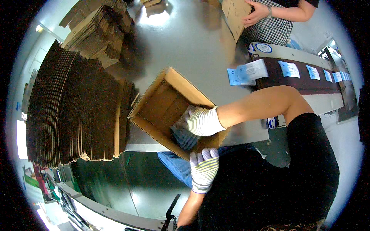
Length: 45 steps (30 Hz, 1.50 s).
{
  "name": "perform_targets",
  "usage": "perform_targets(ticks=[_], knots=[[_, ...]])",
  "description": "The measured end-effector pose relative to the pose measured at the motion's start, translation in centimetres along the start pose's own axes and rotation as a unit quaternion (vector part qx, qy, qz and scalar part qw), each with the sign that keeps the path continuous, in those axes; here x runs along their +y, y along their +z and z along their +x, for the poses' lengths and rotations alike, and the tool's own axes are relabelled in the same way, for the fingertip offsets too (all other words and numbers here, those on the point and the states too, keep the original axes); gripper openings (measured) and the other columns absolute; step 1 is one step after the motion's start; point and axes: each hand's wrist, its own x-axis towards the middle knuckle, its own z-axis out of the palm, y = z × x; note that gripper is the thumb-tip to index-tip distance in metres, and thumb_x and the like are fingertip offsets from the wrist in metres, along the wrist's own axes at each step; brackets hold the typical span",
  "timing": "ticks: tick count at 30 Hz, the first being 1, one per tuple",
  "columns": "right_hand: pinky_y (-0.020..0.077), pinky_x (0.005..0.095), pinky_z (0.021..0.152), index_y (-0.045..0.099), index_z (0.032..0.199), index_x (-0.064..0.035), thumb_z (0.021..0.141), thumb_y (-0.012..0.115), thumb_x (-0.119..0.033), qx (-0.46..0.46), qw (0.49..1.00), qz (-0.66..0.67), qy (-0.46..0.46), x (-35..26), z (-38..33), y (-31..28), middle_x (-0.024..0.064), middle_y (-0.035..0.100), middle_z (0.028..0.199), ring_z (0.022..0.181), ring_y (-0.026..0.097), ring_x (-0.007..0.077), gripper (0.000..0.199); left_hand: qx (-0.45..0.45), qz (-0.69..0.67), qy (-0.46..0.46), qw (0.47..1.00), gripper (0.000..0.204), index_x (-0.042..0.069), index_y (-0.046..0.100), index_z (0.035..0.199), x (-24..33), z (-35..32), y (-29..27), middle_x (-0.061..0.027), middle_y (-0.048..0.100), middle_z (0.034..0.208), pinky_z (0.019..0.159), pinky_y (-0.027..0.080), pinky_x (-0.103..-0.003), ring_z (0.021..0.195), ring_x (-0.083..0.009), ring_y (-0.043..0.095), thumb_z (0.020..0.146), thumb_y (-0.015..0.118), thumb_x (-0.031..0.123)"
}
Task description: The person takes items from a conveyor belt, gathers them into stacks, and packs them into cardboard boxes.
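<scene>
1. While the box [189, 88] is set mouth-up at the front edge of the table [185, 50], its near rim is met by the left hand [204, 170]. By judgement, the box is steadied there against sliding or tipping.
2. Left grip: the fingers are laid side by side against the rim. As the thumb is hidden, whether the wall is pinched cannot be told.
3. Right grip: the right hand [205, 121] is lowered through the mouth, its fingers bent down among the packets [186, 139]. Because the fingertips are partly covered, a firm hold cannot be told from simple pressing.
4. Inside the box, the packets are overlapped beside the near wall. They are presumably leaned on one another so that order is preserved.
5. At the right, belt packets [288, 69] are spaced in a line on the belt [279, 84]. Loose packets [241, 74] are bunched at its near end, probably within easy reach of the right arm.
6. At the left, a cardboard stack [73, 104] is stood on edge just beside the box, so sideways room is limited. A farther pile [96, 34] is seen behind it.
7. Across the table, a carton [234, 17] is held by a co-worker's hand [256, 14], well apart from the box.
8. Obstruction: part of the box's right side is hidden by the right forearm [246, 109]; entry is bounded by the walls.
</scene>
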Motion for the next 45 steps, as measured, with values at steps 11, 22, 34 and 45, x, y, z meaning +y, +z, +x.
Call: perform_targets(ticks=[11, 22, 34, 45], knots=[[0.0491, 0.0419, 0.085, 0.052, 0.119, -0.0052, 0.083, 0.055, -0.027, 0.339, 0.900, 0.275, 0.001, 0.7, -5.5, -8.4, 0.0128, 0.060, 0.108, 0.100, 0.058, 0.0293, 0.042, 0.073, -0.031, -0.043, 0.996, 0.018, 0.009, 0.052, 0.088, -3.1, 0.8, 1.7, -0.0082, 0.053, 0.079, 0.080, 0.045, -0.046, 0.075, -0.0241, 0.055, 0.077, 0.056, 0.024], [0.0459, 0.0436, 0.089, 0.049, 0.124, -0.0062, 0.078, 0.069, -0.030, 0.390, 0.842, 0.340, 0.153, 4.4, -13.1, -4.1, 0.0153, 0.056, 0.115, 0.104, 0.056, 0.0337, 0.055, 0.090, -0.040, -0.081, 0.992, 0.022, 0.012, 0.045, 0.072, -3.3, 2.7, 1.3, -0.0057, 0.045, 0.068, 0.081, 0.044, -0.043, 0.066, -0.0250, 0.050, 0.075, 0.063, 0.026], [0.0439, 0.0429, 0.093, 0.056, 0.120, -0.0062, 0.082, 0.066, -0.037, 0.220, 0.865, 0.327, 0.310, 11.4, -15.9, 3.0, 0.0177, 0.059, 0.114, 0.106, 0.056, 0.0332, 0.050, 0.073, -0.045, -0.105, 0.991, 0.036, 0.013, 0.042, 0.064, -3.5, 2.2, 0.5, -0.0049, 0.041, 0.059, 0.073, 0.045, -0.041, 0.058, -0.0240, 0.049, 0.075, 0.070, 0.034], [0.0463, 0.0417, 0.090, 0.058, 0.114, -0.0029, 0.083, 0.064, -0.033, -0.038, 0.881, 0.275, 0.383, 26.8, -21.5, 3.2, 0.0192, 0.063, 0.109, 0.102, 0.059, 0.0348, 0.043, 0.058, -0.068, -0.085, 0.992, 0.026, 0.010, 0.050, 0.078, -4.6, 3.8, -0.4, -0.0080, 0.049, 0.072, 0.076, 0.045, -0.041, 0.070, -0.0255, 0.053, 0.078, 0.062, 0.033]])
